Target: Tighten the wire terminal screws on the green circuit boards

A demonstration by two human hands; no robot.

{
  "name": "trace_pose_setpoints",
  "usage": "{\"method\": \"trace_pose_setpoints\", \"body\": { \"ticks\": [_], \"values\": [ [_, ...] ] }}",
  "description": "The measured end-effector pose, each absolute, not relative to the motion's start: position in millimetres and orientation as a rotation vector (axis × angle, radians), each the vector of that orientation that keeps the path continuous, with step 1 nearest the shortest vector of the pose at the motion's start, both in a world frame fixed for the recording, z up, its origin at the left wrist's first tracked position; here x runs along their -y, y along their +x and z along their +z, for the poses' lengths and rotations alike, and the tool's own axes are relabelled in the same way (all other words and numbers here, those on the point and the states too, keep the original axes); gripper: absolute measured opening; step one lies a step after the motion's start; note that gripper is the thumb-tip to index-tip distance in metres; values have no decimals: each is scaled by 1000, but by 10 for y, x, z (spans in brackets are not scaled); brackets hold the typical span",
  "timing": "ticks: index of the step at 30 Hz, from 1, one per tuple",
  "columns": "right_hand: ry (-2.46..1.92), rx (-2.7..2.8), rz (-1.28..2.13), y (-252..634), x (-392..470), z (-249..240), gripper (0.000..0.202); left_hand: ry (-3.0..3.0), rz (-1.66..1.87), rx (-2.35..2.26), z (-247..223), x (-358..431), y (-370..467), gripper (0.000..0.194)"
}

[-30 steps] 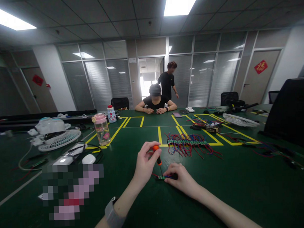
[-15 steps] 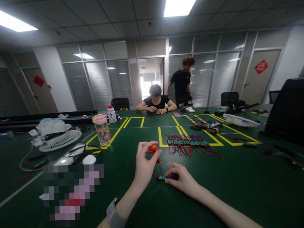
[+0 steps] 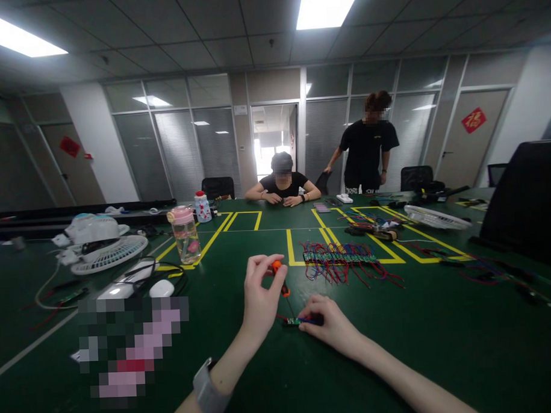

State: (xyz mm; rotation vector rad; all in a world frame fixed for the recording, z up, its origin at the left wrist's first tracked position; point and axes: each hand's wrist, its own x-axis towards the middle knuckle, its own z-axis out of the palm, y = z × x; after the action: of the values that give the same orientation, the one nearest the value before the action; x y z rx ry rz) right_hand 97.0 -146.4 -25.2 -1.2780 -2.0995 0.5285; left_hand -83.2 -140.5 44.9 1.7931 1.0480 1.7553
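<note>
My left hand (image 3: pixel 263 294) pinches the handle of an orange and black screwdriver (image 3: pixel 285 288), whose thin shaft points down. Its tip meets a small green circuit board (image 3: pixel 292 321) lying on the green table. Over the board's right end, my right hand (image 3: pixel 327 321) is closed, its fingertips on the board and its blue and red wires. Part of the board and wires is hidden by those fingers. Beyond my hands lies a row of similar green boards (image 3: pixel 340 256) with many red and blue wires.
To the left are a white computer mouse (image 3: pixel 161 288), a pink-lidded bottle (image 3: pixel 186 237) and a white fan (image 3: pixel 109 254). Yellow tape lines (image 3: pixel 300 264) mark the table (image 3: pixel 281 381). Across it sits a person (image 3: pixel 282 185); another person (image 3: pixel 368 149) stands behind, holding a chair.
My left hand and the screwdriver handle have shifted slightly left, and the fingers have moved on the handle. My right hand stays put. The standing person has moved right with a chair.
</note>
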Motion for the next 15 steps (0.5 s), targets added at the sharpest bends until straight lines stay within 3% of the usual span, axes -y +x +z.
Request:
{"method": "trace_pose_setpoints", "body": {
  "ticks": [5,11,15],
  "values": [
    [-1289,2108,525,976,1463,-270,8,1638,1655,-897,467,1406,-826,27],
    [-1313,2116,519,962,1470,-237,8,1777,1738,-1060,457,1416,-821,16],
    [-1314,2121,518,954,1484,-211,8,1764,1667,-941,450,1411,-824,26]
  ]
}}
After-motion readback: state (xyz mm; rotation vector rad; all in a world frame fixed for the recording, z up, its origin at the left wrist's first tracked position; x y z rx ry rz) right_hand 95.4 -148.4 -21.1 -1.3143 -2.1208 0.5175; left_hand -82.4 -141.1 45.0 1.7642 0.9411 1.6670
